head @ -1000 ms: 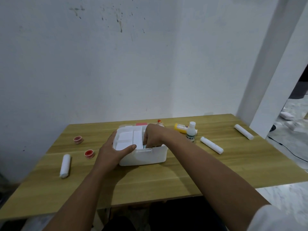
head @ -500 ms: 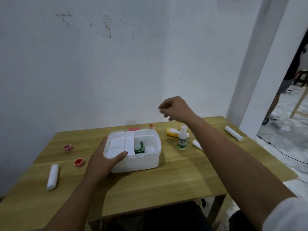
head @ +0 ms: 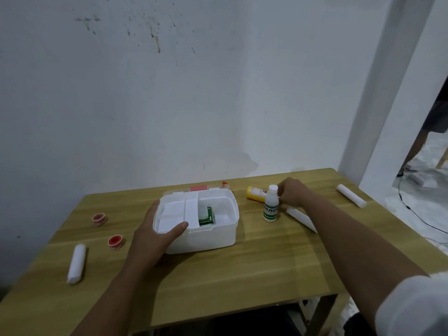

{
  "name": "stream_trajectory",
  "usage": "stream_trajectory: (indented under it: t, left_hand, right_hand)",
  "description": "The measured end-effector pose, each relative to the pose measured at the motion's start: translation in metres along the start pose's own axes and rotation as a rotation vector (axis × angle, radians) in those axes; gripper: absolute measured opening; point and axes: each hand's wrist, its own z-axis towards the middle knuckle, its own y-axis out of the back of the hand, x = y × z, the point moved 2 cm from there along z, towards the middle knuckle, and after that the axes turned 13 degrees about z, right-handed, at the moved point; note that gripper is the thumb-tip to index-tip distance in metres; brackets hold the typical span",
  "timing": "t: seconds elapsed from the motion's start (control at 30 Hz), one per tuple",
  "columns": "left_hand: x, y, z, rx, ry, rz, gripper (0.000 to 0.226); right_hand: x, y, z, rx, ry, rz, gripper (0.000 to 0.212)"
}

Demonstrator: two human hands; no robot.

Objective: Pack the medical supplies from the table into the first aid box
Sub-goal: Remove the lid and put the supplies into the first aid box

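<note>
The white first aid box (head: pixel 218 236) stands open in the middle of the wooden table (head: pixel 242 275), with a white tray insert (head: pixel 174 212) and a green packet (head: pixel 206 215) inside. My left hand (head: pixel 155 236) grips its front left corner, thumb over the rim. My right hand (head: pixel 291 195) has curled fingertips at the neck of an upright white bottle with a green label (head: pixel 270 207); no finger wraps it. A yellow bottle (head: pixel 254 193) lies behind. White bandage rolls lie under my right forearm (head: pixel 299 215), far right (head: pixel 351 198) and left (head: pixel 77 263). Two red tape rolls (head: pixel 99 218) (head: pixel 116 241) sit left.
The box lid with a red patch (head: pixel 198 188) lies behind the box, against the wall. A white pillar (head: pixel 388 93) rises at the table's back right corner. Beyond it a person's leg (head: pixel 417 146) and a floor cable (head: pixel 417 214) show.
My right hand left the box, rose into the air, then dropped down to the white bottle's top. The green packet now shows inside the box. My left hand stayed on the box.
</note>
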Motion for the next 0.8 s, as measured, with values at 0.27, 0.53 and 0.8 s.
stream_trajectory:
  t: [0.27,0.53,0.8]
  left_hand:
    - [-0.005,0.002,-0.002,0.023,-0.001,-0.029,0.107]
    - [-0.003,0.001,0.001,0.034,-0.002,-0.025,0.105]
    - [0.001,0.003,0.003,0.042,-0.01,-0.027,0.113]
  right_hand:
    - [0.003,0.021,0.001,-0.242,0.098,0.22,0.022]
    - [0.089,0.089,-0.023,-0.262,0.35,0.337,0.03]
    - [0.167,0.033,-0.051,0.055,0.423,0.252,0.032]
